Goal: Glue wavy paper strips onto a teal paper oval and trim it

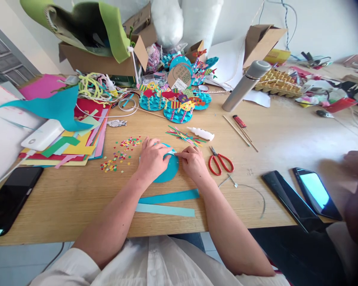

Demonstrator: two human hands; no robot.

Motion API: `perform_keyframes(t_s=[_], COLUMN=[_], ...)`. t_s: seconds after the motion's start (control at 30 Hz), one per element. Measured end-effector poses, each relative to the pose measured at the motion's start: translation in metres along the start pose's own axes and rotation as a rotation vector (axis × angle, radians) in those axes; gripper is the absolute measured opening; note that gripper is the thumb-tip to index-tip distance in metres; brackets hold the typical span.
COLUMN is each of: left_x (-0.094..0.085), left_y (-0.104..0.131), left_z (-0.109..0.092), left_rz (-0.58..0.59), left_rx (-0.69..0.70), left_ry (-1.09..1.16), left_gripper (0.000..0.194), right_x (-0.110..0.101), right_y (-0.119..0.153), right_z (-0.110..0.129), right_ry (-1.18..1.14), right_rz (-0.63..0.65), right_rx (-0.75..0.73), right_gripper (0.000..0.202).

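A round blue paper piece [167,173] lies on the table under my hands. My left hand [152,157] rests over its left part, fingers spread and pressing down on it. At its upper right edge, my right hand [192,161] has its fingers pinched together at a small light-blue strip [171,152]. Below the disc lie a blue paper strip [170,196] and a pale-blue strip [167,210]. Red-handled scissors [220,163] are right of my right hand, with a white glue bottle [203,134] and thin coloured strips [185,136] above. Confetti [116,161] is scattered left of my left hand.
Coloured papers [77,149] and a black phone [12,198] are at the left. Finished paper crafts [179,111] and a steel flask [246,85] stand behind. Another person's hand [356,167] is at the far right by a lit phone [316,192].
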State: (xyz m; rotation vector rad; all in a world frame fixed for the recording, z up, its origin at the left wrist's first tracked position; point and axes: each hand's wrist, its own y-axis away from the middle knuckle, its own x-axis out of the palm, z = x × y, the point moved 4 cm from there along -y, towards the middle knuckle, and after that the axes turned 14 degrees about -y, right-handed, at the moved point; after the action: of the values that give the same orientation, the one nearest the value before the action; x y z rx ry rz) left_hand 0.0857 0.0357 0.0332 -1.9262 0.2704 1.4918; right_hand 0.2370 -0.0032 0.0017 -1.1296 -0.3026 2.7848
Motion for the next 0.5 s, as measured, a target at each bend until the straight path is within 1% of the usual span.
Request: perform_keyframes(t_s=[0.1,0.17,0.27,0.37,0.5], left_x=[-0.009,-0.019,-0.031,-0.037,-0.037], left_y=[-0.002,-0.003,0.002,0.011,0.025], left_z=[0.006,0.012,0.019,0.015,0.002], left_rz=[-0.066,-0.121,-0.155,-0.152,-0.111], left_rx=[-0.061,-0.140,-0.231,-0.211,-0.154], left_ry=[0.040,0.073,0.085,0.037,-0.037], left_gripper=[0.035,0.035,0.036,0.038,0.040], right_x=[0.000,0.001,0.001,0.002,0.003], right_y=[0.000,0.000,-0.001,-0.001,-0.001], right_z=[-0.001,-0.002,-0.004,-0.005,-0.008], right_ry=[-0.012,-0.016,-0.013,-0.012,-0.008], right_rz=[0.002,0.003,0.003,-0.003,-0.009], right_rx=[-0.011,-0.016,-0.028,-0.058,-0.084], right_gripper=[0.034,0.034,0.034,0.034,0.034])
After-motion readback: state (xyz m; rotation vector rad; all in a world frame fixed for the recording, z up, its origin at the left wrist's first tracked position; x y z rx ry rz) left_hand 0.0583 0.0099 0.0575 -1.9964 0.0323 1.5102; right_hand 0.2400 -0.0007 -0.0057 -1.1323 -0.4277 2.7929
